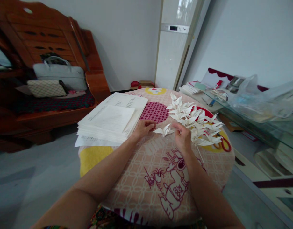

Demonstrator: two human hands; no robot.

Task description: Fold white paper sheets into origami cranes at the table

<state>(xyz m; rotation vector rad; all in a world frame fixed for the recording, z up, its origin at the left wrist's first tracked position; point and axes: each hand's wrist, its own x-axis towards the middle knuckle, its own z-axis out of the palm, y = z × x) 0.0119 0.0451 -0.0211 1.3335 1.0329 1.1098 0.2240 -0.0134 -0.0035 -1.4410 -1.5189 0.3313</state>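
Note:
A folded white paper crane (164, 130) sits between my two hands, above the patterned tablecloth. My right hand (184, 136) is closed at the crane's right side, with thumb and forefinger pinched at its edge. On the other side, my left hand (143, 128) has its fingers curled together close to the left wing tip, which shows free. Just beyond my right hand lies a cluster of finished paper cranes (184, 111), wings spread and overlapping. A thick stack of printed paper (108, 111) lies beside my left hand, with smaller cut sheets (113, 117) on top.
Red-handled scissors (225, 144) lie at the round table's right edge, partly under the cranes. A glass-topped stand with a plastic bag (251, 98) adjoins on the right. To the left is a wooden sofa (96, 82) with a grey bag (62, 74) on it.

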